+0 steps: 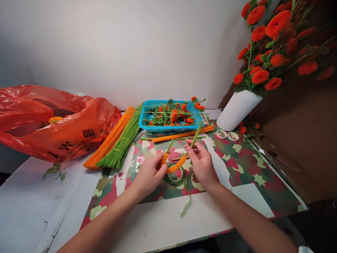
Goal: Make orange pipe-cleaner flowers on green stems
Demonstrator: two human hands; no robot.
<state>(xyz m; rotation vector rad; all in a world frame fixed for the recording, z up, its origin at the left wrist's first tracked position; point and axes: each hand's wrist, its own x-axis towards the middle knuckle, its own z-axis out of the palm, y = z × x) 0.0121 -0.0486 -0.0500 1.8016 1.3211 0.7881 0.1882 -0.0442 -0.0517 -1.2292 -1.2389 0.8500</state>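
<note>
Left hand (151,172) has fingers closed round orange coil (179,164); right hand (204,165) has fingers pinched on green stem (197,134) at coil's end, apparently steadying it. Coil spans hands above tape (176,182) on bench (244,158). Bundles (119,144) lie beside basket (147,128), probably for easy reach.

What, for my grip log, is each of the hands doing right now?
Left hand: closed, holding a coiled fuzzy orange strand.
Right hand: closed, holding a thin fuzzy green stem.

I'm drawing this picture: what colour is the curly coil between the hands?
The curly coil is orange; it shows best in the head view.
</note>
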